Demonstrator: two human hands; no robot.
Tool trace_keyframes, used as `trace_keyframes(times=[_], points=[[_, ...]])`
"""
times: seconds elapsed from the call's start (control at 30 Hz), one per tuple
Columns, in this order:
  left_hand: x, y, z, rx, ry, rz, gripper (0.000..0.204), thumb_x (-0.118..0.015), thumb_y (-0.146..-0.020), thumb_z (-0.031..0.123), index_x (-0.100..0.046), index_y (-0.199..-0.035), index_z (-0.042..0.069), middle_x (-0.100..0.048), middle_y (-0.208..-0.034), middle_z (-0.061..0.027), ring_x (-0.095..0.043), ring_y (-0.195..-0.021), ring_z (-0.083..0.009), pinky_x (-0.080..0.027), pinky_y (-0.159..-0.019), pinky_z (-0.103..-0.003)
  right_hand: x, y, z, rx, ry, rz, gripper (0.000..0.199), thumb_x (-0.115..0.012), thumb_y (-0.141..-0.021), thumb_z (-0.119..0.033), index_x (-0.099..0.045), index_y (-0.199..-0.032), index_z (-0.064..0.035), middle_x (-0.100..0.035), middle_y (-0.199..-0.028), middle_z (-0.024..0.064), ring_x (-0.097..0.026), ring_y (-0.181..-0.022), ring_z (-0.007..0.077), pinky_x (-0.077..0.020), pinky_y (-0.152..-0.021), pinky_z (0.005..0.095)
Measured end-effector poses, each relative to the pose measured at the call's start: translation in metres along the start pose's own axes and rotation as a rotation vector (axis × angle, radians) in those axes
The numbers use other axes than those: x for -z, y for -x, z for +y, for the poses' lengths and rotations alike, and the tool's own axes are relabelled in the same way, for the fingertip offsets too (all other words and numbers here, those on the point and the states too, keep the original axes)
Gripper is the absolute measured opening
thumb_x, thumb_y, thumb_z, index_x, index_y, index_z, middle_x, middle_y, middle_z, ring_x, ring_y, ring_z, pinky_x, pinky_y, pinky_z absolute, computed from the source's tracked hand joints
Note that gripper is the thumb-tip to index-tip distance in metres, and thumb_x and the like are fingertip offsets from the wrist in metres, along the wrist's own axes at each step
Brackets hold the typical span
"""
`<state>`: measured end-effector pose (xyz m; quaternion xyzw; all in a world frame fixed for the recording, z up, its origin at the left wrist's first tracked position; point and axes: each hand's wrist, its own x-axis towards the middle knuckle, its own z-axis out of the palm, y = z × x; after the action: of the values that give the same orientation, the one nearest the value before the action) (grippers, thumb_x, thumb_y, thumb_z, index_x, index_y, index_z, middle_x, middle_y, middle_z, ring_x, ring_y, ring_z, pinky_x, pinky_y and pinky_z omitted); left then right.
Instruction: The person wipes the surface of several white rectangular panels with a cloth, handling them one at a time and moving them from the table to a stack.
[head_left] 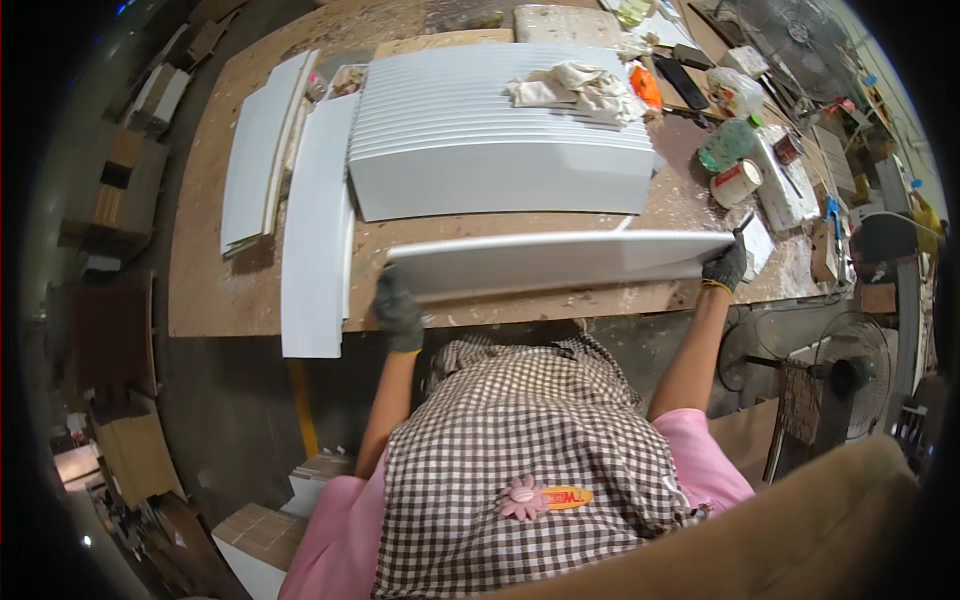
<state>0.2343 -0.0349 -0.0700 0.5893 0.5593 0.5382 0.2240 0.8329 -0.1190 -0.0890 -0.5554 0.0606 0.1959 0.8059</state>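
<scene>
A long white panel (560,265) is held on edge across the near part of the worktable, one end at each hand. My left hand (399,312), in a dark grey work glove, is closed at its left end, with the fingers partly blurred. At the right end my right hand (726,266), gloved alike, grips the panel. A thin dark stick-like thing pokes up by the right fingers; I cannot make out what it is. Just beyond stands a row of white panels (500,185) packed closely together, with a crumpled whitish cloth (575,88) on top.
More white boards (315,230) lie at the left of the worktable (210,290), one overhanging its front edge. To the right are a green bottle (728,145), a white can (736,184), a black phone (682,82) and an orange item (645,88). A fan (850,375) stands at right.
</scene>
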Motion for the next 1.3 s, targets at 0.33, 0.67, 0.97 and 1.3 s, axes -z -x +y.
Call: trace_keyframes(times=[0.33, 0.67, 0.97, 1.3], points=[[0.003, 0.017, 0.011, 0.644, 0.860, -0.329, 0.050, -0.054, -0.094, 0.025, -0.045, -0.137, 0.001, -0.054, -0.130, -0.0103, -0.049, -0.123, -0.0242, -0.039, -0.105, -0.041, 0.055, 0.017, 0.030, -0.268, -0.856, -0.367, 0.020, -0.059, -0.089, -0.003, -0.064, -0.107, -0.0071, -0.060, -0.074, 0.0016, -0.058, -0.066, 0.0156, -0.0493, -0.093, 0.0413], [0.006, -0.012, 0.001, 0.738, 0.811, -0.491, 0.055, -0.059, -0.089, 0.017, -0.043, -0.138, -0.001, -0.052, -0.132, -0.0117, -0.050, -0.121, -0.0237, -0.040, -0.104, -0.037, 0.061, 0.051, -0.022, 0.025, 0.776, -0.299, 0.019, -0.068, -0.088, -0.022, -0.071, -0.099, -0.0062, -0.059, -0.071, -0.0009, -0.055, -0.062, 0.0093, -0.0412, -0.051, 0.0227], [-0.003, -0.021, -0.023, 1.104, 0.679, -0.339, 0.036, -0.057, -0.092, 0.024, -0.060, -0.119, 0.001, -0.064, -0.113, -0.0090, -0.060, -0.104, -0.0214, -0.048, -0.091, -0.034, 0.029, 0.114, -0.032, 0.208, 0.902, -0.102, 0.028, -0.074, -0.079, -0.018, -0.071, -0.102, -0.0018, -0.071, -0.082, 0.0091, -0.064, -0.070, 0.0159, -0.0518, -0.069, 0.0310], [-0.014, -0.022, -0.013, 1.018, 0.515, -0.293, 0.046, -0.048, -0.097, 0.038, -0.060, -0.120, -0.001, -0.065, -0.111, -0.0098, -0.063, -0.098, -0.0207, -0.051, -0.086, -0.032, 0.038, -0.013, -0.061, 0.230, 0.628, -0.170, 0.026, -0.076, -0.081, -0.019, -0.072, -0.100, -0.0026, -0.065, -0.076, -0.0002, -0.056, -0.062, 0.0111, -0.0449, -0.057, 0.0239]])
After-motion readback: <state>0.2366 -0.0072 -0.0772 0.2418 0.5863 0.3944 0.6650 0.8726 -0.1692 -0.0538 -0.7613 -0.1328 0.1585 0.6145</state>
